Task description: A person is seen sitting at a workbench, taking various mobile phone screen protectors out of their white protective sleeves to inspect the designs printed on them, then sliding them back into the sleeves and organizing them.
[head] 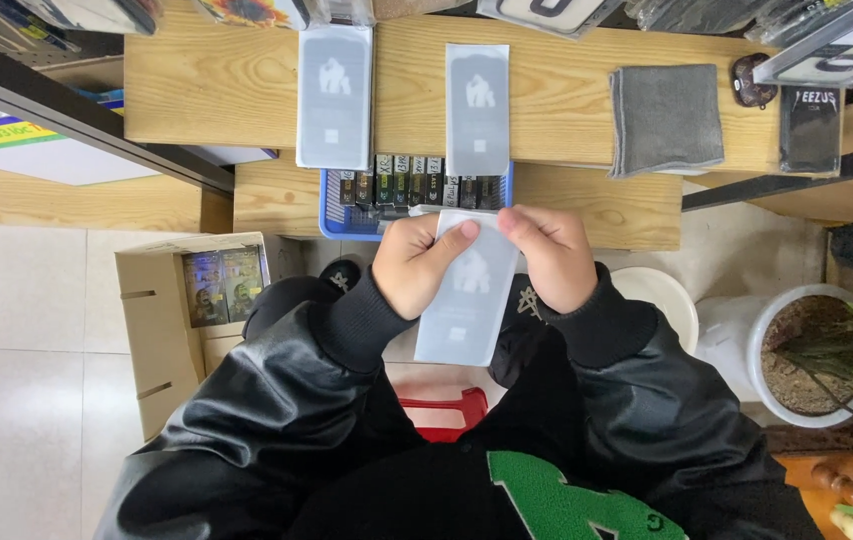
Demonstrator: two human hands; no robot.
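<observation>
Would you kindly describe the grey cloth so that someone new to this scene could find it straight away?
Start at the upper wooden shelf across the top of the view. Two frosted sleeves lie on its middle; right of them lies the folded grey cloth, its lower edge overhanging the shelf. It alone is soft and matte; the black packet further right is glossy.

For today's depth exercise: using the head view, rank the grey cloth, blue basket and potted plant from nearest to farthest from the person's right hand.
1. Blue basket, just ahead of the right hand.
2. Grey cloth, on the wooden shelf, ahead-right.
3. Potted plant, on the floor, far right.
</observation>
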